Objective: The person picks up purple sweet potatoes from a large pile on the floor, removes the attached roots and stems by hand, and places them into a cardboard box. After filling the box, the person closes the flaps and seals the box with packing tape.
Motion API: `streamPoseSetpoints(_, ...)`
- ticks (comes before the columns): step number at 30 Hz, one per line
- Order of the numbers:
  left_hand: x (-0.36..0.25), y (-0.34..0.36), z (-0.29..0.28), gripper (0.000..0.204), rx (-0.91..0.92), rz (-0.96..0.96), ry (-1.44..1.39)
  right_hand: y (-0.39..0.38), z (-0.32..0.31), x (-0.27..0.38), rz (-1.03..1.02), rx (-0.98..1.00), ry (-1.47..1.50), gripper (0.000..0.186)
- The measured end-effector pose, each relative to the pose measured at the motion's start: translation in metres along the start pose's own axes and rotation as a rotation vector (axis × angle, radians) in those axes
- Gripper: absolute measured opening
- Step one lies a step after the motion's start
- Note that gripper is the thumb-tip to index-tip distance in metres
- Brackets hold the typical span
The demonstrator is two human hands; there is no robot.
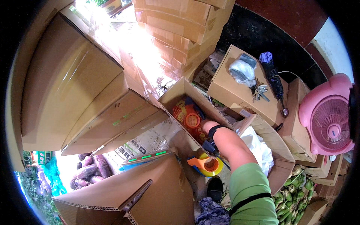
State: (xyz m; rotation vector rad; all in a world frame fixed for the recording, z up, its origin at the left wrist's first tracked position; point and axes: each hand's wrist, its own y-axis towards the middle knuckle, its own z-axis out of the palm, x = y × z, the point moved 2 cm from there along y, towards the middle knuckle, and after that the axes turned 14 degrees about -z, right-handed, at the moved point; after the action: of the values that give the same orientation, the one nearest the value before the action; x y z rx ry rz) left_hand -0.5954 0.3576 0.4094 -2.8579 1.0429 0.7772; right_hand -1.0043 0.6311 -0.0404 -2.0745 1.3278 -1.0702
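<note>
My right forearm, in a green sleeve with a black wrist strap, reaches into an open cardboard box in the middle. My right hand is low inside it, beside an orange round ring-shaped thing and a red and yellow package. Its fingers are mostly hidden, so I cannot make out whether it holds anything. Below the box, an orange tape dispenser with a yellow roll lies on the floor near my shoe. My left hand is out of view.
Large cardboard boxes crowd the left; more are stacked at the back. Keys and a folded umbrella lie on a box at right. A pink fan, green vegetables and purple root vegetables surround the spot.
</note>
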Motion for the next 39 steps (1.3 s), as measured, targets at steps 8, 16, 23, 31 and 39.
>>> streamPoseSetpoints(8, 0.011, 0.003, 0.002, 0.038, 0.031, 0.084, -0.038, -0.035, -0.044, 0.018, -0.069, 0.043, -0.196, 0.029)
streamPoseSetpoints(16, 0.045, -0.004, -0.011, 0.042, 0.040, 0.340, 0.020, -0.102, -0.094, 0.048, -0.175, -0.049, -0.248, 0.024)
streamPoseSetpoints(23, -0.002, -0.003, 0.001, 0.030, 0.061, -0.061, -0.106, -0.191, -0.123, 0.032, -0.413, -0.516, 0.180, 0.024)
streamPoseSetpoints(31, 0.027, 0.004, -0.001, 0.027, 0.016, 0.053, -0.226, -0.368, -0.168, 0.115, -0.595, -0.656, 0.704, 0.023)
streamPoseSetpoints(39, 0.042, 0.001, -0.005, 0.030, 0.062, 0.122, -0.422, -0.426, -0.135, 0.298, -1.080, -0.405, 0.069, 0.023)
